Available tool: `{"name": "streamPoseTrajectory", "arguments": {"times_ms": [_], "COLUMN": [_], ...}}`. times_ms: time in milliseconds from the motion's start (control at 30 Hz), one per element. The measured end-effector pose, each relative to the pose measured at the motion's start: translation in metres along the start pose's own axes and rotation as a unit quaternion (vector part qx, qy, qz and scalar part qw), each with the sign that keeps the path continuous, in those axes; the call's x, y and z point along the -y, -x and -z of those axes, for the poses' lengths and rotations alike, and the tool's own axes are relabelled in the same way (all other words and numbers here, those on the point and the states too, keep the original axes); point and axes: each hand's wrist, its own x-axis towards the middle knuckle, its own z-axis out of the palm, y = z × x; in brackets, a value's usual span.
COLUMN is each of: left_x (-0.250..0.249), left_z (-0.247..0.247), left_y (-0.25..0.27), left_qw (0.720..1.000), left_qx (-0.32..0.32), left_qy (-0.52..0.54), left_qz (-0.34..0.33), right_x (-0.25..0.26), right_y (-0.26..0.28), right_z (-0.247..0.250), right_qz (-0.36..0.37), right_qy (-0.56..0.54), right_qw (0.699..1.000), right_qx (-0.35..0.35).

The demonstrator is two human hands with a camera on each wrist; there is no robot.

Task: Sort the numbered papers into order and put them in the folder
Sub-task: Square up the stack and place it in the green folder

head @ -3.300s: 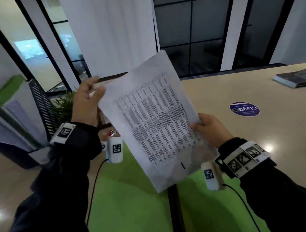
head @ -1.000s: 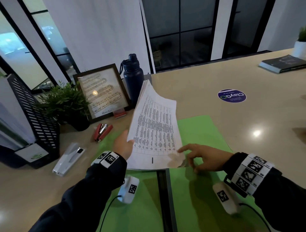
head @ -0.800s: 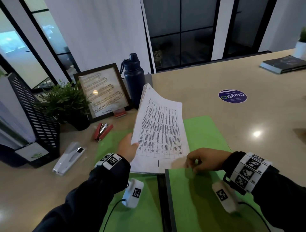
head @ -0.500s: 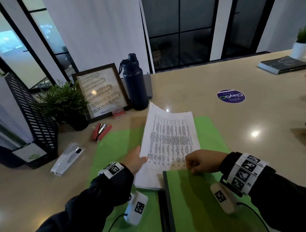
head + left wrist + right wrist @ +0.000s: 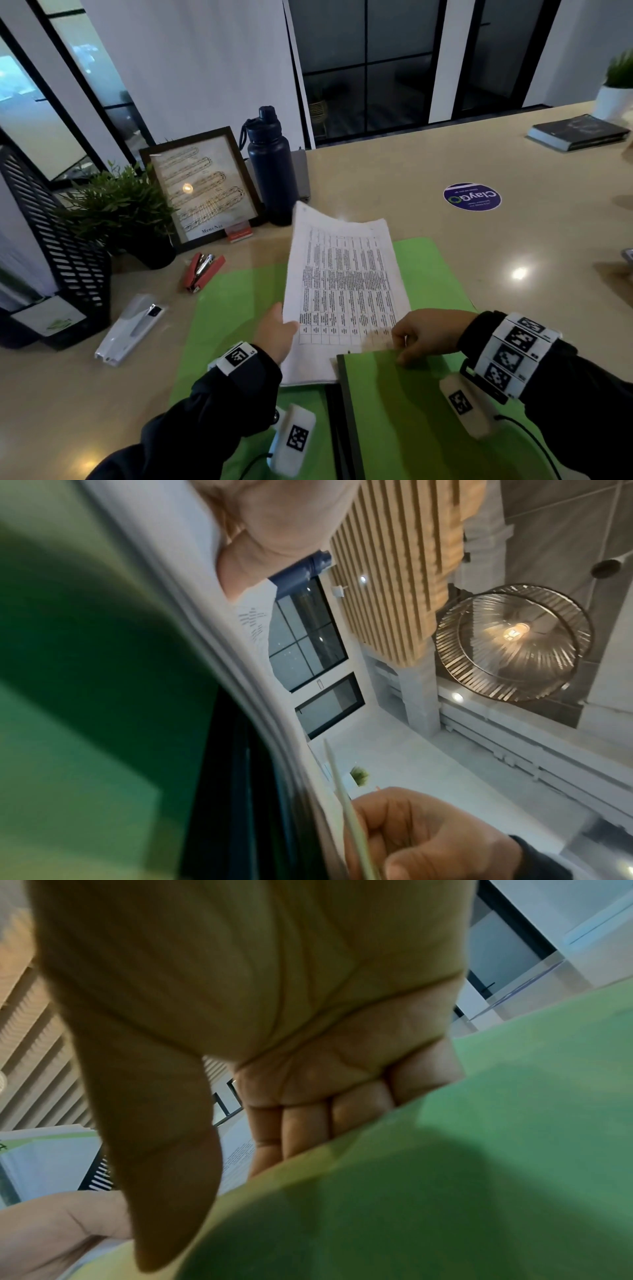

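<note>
- The beige tabletop (image 5: 428, 164) carries everything, with a round purple sticker (image 5: 472, 196) toward its far right.
- An open green folder (image 5: 236, 308) lies at the near edge, its right flap (image 5: 404, 411) raised slightly over the sheets.
- A stack of printed papers (image 5: 346, 284) rests on the folder's middle, far end lifted and curling.
- A black mesh file rack (image 5: 65, 240) stands at the left edge, a potted plant (image 5: 116, 205) beside it.
- A framed picture (image 5: 202, 185) and a dark blue bottle (image 5: 270, 161) stand behind the folder.
- The left hand (image 5: 277, 334) grips the papers' left edge, thumb on top.
- The right hand (image 5: 424, 334) has its fingers curled, pinching the flap's top edge over the papers' lower right corner.
- A red stapler (image 5: 202, 272) and a white hole punch (image 5: 130, 329) lie left of the folder.
</note>
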Motion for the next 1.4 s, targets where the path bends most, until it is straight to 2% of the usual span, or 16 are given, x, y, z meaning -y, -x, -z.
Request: {"name": "streamPoseTrajectory", "arguments": {"times_ms": [100,267,467,633,833,1100,1133,1267,1400], "left_x": [0.007,0.010,0.009,0.016,0.005,-0.014,-0.019,-0.035,-0.035], "left_z": [0.002,0.007,0.002,-0.009,-0.010,-0.024,-0.023,-0.016,-0.019], "left_y": [-0.010,-0.010,0.003,0.010,0.013,0.012,0.008,-0.013,-0.025], "left_qw": [1.000,1.000,0.997,0.993,0.984,0.932,0.932,0.961,0.948], "left_qx": [-0.018,-0.001,0.032,0.080,0.164,0.299,0.294,0.226,0.223], "left_qy": [0.010,-0.019,0.074,0.082,-0.056,-0.199,-0.206,-0.159,-0.224], "left_qz": [0.020,0.013,-0.003,-0.006,-0.043,-0.059,-0.058,-0.026,-0.037], "right_x": [-0.003,-0.005,-0.005,-0.002,-0.004,-0.003,-0.003,-0.002,-0.002], "right_y": [-0.002,-0.005,-0.007,-0.005,-0.005,-0.003,-0.003,-0.003,-0.003], "right_z": [0.001,0.001,-0.002,-0.003,-0.002,0.000,0.001,0.001,0.002], "right_qz": [-0.007,-0.004,-0.004,-0.003,0.001,0.017,0.014,0.008,0.001], "right_qy": [0.006,0.015,0.029,0.039,0.036,0.032,0.035,0.043,0.039], "right_qw": [1.000,1.000,1.000,0.999,0.999,0.999,0.999,0.999,0.999], "right_qx": [0.003,-0.004,0.002,0.001,0.003,-0.005,-0.006,-0.008,0.005]}}
